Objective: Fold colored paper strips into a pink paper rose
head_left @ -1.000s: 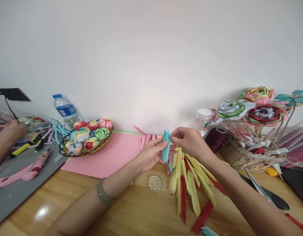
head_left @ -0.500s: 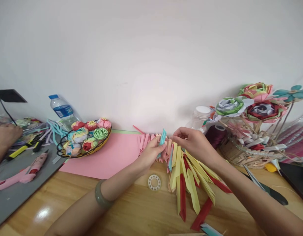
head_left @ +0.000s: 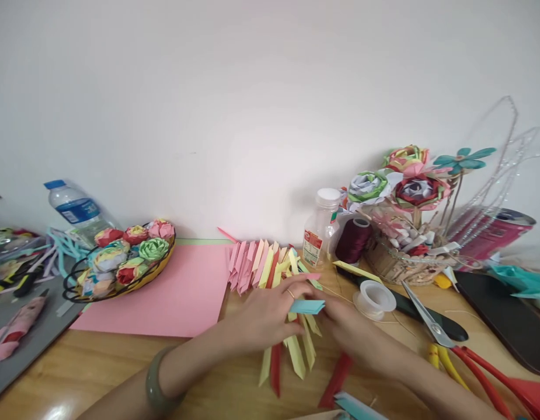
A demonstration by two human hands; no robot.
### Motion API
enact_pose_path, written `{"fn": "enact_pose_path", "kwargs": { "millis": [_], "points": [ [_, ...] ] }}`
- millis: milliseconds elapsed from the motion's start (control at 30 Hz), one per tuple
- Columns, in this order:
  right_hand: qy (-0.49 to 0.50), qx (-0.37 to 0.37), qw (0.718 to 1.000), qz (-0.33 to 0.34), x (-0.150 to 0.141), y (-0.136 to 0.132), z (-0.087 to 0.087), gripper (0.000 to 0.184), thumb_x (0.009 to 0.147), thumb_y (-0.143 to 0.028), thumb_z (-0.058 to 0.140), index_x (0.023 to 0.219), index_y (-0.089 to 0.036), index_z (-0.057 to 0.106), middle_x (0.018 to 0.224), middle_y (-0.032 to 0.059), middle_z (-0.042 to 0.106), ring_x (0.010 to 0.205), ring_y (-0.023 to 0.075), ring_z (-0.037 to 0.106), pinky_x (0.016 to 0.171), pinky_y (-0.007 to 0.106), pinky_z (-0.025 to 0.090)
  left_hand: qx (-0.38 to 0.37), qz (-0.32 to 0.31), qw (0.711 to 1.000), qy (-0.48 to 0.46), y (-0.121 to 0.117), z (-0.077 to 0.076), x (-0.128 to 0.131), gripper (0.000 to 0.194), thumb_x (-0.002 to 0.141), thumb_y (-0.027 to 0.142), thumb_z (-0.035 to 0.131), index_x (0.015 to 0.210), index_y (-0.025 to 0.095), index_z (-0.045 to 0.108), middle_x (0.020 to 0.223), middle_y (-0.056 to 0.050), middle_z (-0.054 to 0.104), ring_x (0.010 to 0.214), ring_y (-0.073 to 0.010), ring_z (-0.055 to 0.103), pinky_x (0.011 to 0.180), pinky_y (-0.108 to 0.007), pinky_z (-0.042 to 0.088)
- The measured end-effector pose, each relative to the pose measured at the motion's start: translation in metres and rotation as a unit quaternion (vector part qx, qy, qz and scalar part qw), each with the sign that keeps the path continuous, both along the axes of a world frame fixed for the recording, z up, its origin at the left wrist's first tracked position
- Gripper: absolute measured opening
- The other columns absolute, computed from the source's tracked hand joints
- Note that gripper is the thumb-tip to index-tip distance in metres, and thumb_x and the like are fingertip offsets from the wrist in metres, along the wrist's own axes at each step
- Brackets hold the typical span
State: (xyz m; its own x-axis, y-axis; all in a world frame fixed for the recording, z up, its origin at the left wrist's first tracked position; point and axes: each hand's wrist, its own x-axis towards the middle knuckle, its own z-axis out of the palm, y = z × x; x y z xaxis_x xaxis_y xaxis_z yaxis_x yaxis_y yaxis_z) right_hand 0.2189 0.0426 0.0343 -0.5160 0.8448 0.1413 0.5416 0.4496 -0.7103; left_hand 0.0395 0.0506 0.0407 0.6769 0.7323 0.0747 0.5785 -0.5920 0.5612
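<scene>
My left hand (head_left: 267, 312), a ring on one finger and a bangle on the wrist, grips light-blue folded paper strips (head_left: 308, 307) that jut out to the right. Close against it, my right hand (head_left: 346, 321) reaches in over the fan of folded strips; its fingertips are hidden. Below the hands spread yellow folded strips (head_left: 295, 357) and a red strip (head_left: 275, 373). Behind them runs a row of pink folded strips (head_left: 241, 268). One loose red strip (head_left: 336, 382) lies under my right forearm, beside another blue strip (head_left: 359, 406).
Paper roses fill a basket (head_left: 164, 265) on pink paper (head_left: 195, 291) at left, near a water bottle (head_left: 79, 210). To the right stand a clear jar (head_left: 320, 233), purple thread (head_left: 352, 240), a tape spool (head_left: 377, 298), scissors (head_left: 434, 329) and a flower basket (head_left: 383, 259).
Both hands have come down from the pink row, closer together, and my left hand still holds the blue strips. The view has turned right, showing the whole scissors and the tape spool.
</scene>
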Motion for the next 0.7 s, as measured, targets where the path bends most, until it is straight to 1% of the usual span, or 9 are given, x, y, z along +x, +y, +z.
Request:
{"fn": "enact_pose_path", "kwargs": {
  "millis": [67, 100, 167, 233, 333, 433, 500, 600, 700],
  "points": [
    [0.019, -0.027, 0.999, -0.017, 0.008, 0.008, 0.003, 0.038, 0.082, -0.015, 0.035, 0.115, -0.019, 0.054, 0.115, 0.0078, 0.061, 0.105, 0.0194, 0.055, 0.088, 0.035, 0.044, 0.030, 0.006, 0.998, 0.059, 0.005, -0.004, -0.004, 0.067, 0.071, 0.023, 0.058, 0.130, 0.032, 0.028, 0.140, -0.001, 0.035, 0.109, -0.0235, 0.051, 0.081, -0.032, 0.043],
    [0.016, -0.027, 0.998, -0.045, 0.013, 0.012, 0.005, 0.037, 0.083, -0.017, 0.035, 0.114, -0.018, 0.055, 0.113, 0.0084, 0.061, 0.104, 0.0201, 0.056, 0.088, 0.035, 0.044, 0.044, -0.001, 0.995, 0.086, 0.008, -0.005, -0.007, 0.061, 0.073, 0.021, 0.055, 0.128, 0.032, 0.032, 0.137, -0.001, 0.038, 0.106, -0.0224, 0.053, 0.080, -0.030, 0.043],
    [-0.012, 0.009, 0.995, -0.103, 0.026, 0.018, 0.009, 0.033, 0.085, -0.022, 0.036, 0.107, -0.019, 0.059, 0.108, 0.0078, 0.064, 0.098, 0.0211, 0.060, 0.083, 0.035, 0.045, 0.064, -0.014, 0.990, 0.124, 0.014, -0.005, -0.013, 0.043, 0.076, 0.016, 0.047, 0.117, 0.032, 0.046, 0.130, 0.002, 0.046, 0.100, -0.0189, 0.057, 0.076, -0.027, 0.043],
    [-0.068, 0.047, 0.988, -0.132, 0.036, 0.020, 0.011, 0.028, 0.084, -0.024, 0.039, 0.097, -0.020, 0.063, 0.097, 0.0067, 0.068, 0.086, 0.0213, 0.063, 0.075, 0.033, 0.047, 0.074, -0.013, 0.987, 0.139, 0.019, -0.002, -0.019, 0.034, 0.078, 0.014, 0.043, 0.106, 0.030, 0.054, 0.123, 0.002, 0.052, 0.094, -0.0163, 0.058, 0.074, -0.024, 0.043],
    [-0.168, 0.084, 0.975, -0.122, 0.039, 0.017, 0.010, 0.024, 0.083, -0.023, 0.042, 0.093, -0.019, 0.063, 0.090, 0.0072, 0.068, 0.080, 0.0215, 0.063, 0.068, 0.031, 0.046, 0.072, -0.009, 0.988, 0.136, 0.024, 0.006, -0.026, 0.031, 0.078, 0.013, 0.040, 0.099, 0.027, 0.057, 0.115, 0.000, 0.056, 0.093, -0.0155, 0.057, 0.073, -0.023, 0.042],
    [-0.241, 0.132, 0.954, -0.124, 0.029, 0.012, 0.008, 0.023, 0.081, -0.024, 0.048, 0.098, -0.016, 0.061, 0.094, 0.0113, 0.065, 0.086, 0.0253, 0.060, 0.068, 0.033, 0.046, 0.054, 0.003, 0.992, 0.116, 0.029, 0.015, -0.031, 0.027, 0.079, 0.014, 0.037, 0.094, 0.024, 0.058, 0.104, 0.000, 0.059, 0.089, -0.0150, 0.056, 0.073, -0.023, 0.041],
    [-0.265, 0.147, 0.946, -0.113, 0.021, 0.010, 0.009, 0.021, 0.080, -0.021, 0.049, 0.096, -0.014, 0.061, 0.094, 0.0126, 0.063, 0.090, 0.0269, 0.059, 0.070, 0.034, 0.046, 0.039, 0.020, 0.994, 0.103, 0.032, 0.020, -0.034, 0.025, 0.080, 0.017, 0.037, 0.089, 0.022, 0.059, 0.094, -0.001, 0.061, 0.082, -0.0148, 0.056, 0.072, -0.023, 0.040],
    [-0.266, 0.127, 0.953, -0.069, 0.007, 0.009, 0.014, 0.019, 0.081, -0.017, 0.047, 0.094, -0.015, 0.061, 0.095, 0.0120, 0.063, 0.092, 0.0263, 0.058, 0.074, 0.035, 0.045, 0.030, 0.054, 0.995, 0.081, 0.037, 0.025, -0.040, 0.021, 0.079, 0.020, 0.039, 0.084, 0.020, 0.059, 0.086, -0.001, 0.062, 0.078, -0.0154, 0.054, 0.070, -0.024, 0.040],
    [-0.242, 0.086, 0.966, -0.041, -0.007, 0.007, 0.015, 0.022, 0.083, -0.020, 0.045, 0.099, -0.015, 0.059, 0.095, 0.0114, 0.064, 0.090, 0.0265, 0.058, 0.074, 0.037, 0.046, 0.029, 0.083, 0.994, 0.061, 0.043, 0.029, -0.046, 0.019, 0.079, 0.024, 0.040, 0.079, 0.019, 0.058, 0.082, -0.001, 0.061, 0.074, -0.0153, 0.052, 0.067, -0.024, 0.039]
  ]
}}
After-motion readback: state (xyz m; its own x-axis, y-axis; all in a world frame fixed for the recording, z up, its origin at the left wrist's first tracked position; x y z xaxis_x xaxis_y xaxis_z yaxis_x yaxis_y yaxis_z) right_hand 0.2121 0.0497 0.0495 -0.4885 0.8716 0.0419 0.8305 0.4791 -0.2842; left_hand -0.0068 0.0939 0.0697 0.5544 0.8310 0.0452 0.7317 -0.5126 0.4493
